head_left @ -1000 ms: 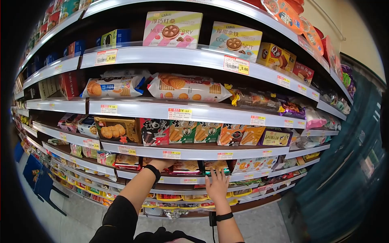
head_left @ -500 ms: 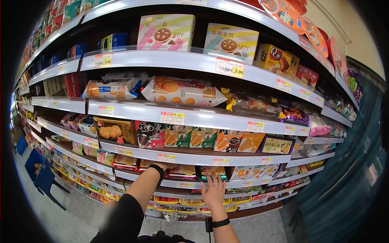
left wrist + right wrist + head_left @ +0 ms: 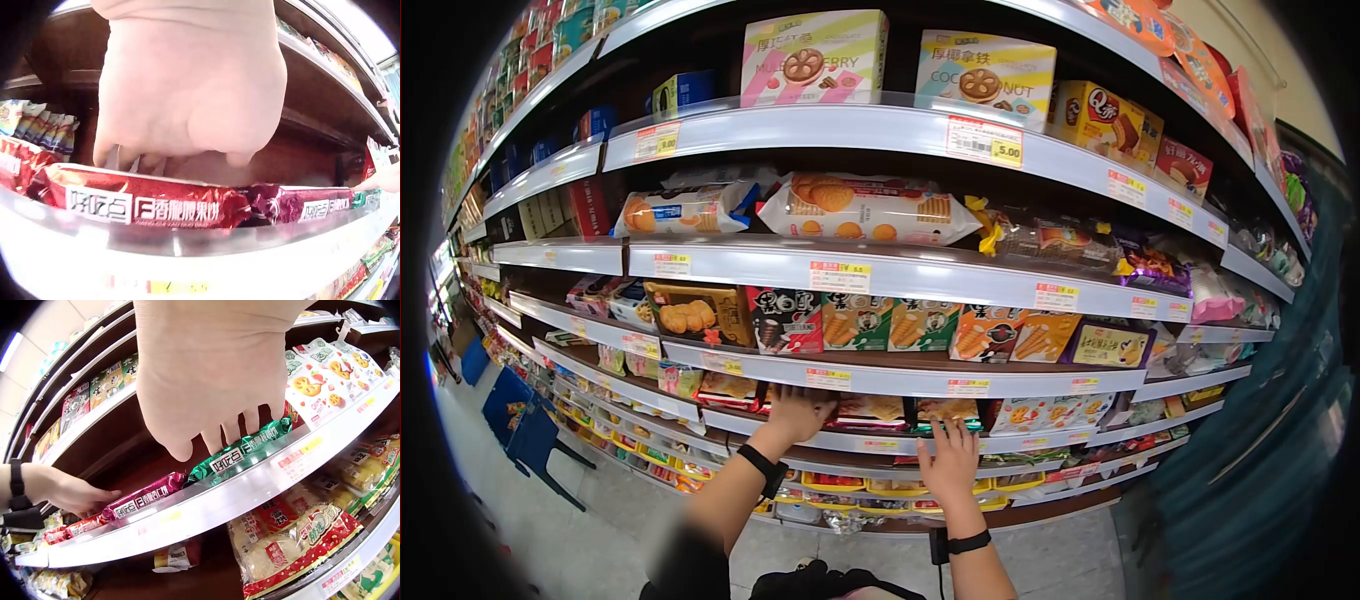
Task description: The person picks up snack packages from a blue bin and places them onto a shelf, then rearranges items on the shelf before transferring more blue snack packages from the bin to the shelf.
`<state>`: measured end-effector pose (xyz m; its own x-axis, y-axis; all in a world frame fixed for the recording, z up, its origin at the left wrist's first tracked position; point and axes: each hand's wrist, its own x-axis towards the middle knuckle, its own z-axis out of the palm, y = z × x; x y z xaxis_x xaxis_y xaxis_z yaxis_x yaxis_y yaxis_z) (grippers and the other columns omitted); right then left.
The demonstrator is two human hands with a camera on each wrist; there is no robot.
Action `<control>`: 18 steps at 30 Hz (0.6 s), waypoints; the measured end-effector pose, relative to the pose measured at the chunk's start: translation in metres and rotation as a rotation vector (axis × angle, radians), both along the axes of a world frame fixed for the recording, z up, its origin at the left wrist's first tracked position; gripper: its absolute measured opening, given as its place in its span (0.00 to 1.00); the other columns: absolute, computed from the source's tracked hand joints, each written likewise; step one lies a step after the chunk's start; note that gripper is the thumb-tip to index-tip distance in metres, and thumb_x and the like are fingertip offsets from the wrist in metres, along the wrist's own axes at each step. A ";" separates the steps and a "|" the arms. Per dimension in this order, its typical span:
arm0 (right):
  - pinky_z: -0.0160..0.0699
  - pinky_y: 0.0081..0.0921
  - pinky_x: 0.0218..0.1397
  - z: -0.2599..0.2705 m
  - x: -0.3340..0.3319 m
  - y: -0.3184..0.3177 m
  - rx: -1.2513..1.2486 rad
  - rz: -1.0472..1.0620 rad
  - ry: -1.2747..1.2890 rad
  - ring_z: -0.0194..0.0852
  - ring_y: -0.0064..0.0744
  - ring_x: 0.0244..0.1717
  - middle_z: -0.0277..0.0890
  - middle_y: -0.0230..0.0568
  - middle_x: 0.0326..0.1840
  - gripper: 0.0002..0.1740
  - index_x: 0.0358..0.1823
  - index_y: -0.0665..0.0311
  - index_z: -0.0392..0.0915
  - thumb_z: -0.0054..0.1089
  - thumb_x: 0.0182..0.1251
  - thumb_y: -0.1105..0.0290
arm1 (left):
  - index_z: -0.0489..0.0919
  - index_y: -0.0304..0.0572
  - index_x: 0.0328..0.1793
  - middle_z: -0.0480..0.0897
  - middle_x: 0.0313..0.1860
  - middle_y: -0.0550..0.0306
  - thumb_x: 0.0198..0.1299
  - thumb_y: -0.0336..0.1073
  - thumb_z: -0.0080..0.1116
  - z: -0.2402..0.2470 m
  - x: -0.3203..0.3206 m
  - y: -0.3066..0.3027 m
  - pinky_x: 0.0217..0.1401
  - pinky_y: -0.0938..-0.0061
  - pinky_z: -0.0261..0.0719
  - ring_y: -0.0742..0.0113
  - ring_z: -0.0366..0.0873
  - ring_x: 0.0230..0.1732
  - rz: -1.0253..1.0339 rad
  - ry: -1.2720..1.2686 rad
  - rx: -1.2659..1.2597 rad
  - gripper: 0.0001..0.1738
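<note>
My left hand (image 3: 798, 412) lies over a red foil packet of biscuits (image 3: 150, 200) on a lower shelf. In the left wrist view its fingers reach down behind the packet's front face, so the fingertips are hidden. My right hand (image 3: 950, 462) is at a green foil packet of biscuits (image 3: 240, 453), fingers extended and slightly spread over its upper side. Between the hands sits a purple-red foil packet (image 3: 145, 497). All three packets lie along the shelf's front edge, labels facing out.
Just above runs a shelf (image 3: 880, 376) bearing boxed biscuits (image 3: 855, 322). White fruit-printed packs (image 3: 319, 381) stand right of the green packet. Bags of rice crackers (image 3: 294, 544) lie below. A raised clear strip edges the shelf front. A blue chair (image 3: 525, 425) stands on the floor at left.
My left hand has drawn back from deeper under the upper shelf, so its back and fingers now show over the red packet. The right hand stays at the green packet.
</note>
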<state>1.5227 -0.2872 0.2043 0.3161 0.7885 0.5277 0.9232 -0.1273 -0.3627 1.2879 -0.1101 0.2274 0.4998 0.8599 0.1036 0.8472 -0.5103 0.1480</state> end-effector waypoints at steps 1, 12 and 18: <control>0.45 0.57 0.76 0.000 -0.002 -0.001 0.001 0.007 0.009 0.56 0.53 0.73 0.69 0.47 0.67 0.27 0.63 0.60 0.74 0.51 0.69 0.52 | 0.60 0.48 0.77 0.57 0.77 0.37 0.67 0.64 0.42 0.001 -0.002 -0.003 0.75 0.34 0.35 0.35 0.46 0.78 0.007 0.009 0.001 0.40; 0.45 0.57 0.76 0.005 -0.002 -0.003 -0.005 -0.025 0.002 0.57 0.53 0.72 0.69 0.45 0.67 0.26 0.63 0.59 0.75 0.54 0.68 0.55 | 0.68 0.33 0.69 0.67 0.68 0.30 0.67 0.58 0.47 -0.011 -0.073 0.004 0.77 0.40 0.41 0.31 0.53 0.75 0.215 -0.240 0.392 0.37; 0.51 0.57 0.74 0.004 -0.002 0.002 0.035 0.006 0.066 0.58 0.56 0.71 0.70 0.47 0.65 0.24 0.61 0.61 0.76 0.56 0.68 0.56 | 0.67 0.35 0.71 0.65 0.71 0.33 0.68 0.60 0.45 -0.019 -0.081 -0.007 0.76 0.36 0.39 0.29 0.49 0.76 0.167 -0.161 0.301 0.38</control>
<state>1.5211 -0.2856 0.2081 0.3470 0.7715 0.5332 0.8976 -0.1083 -0.4273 1.2071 -0.1168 0.2081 0.3117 0.8474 0.4298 0.9006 -0.4077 0.1507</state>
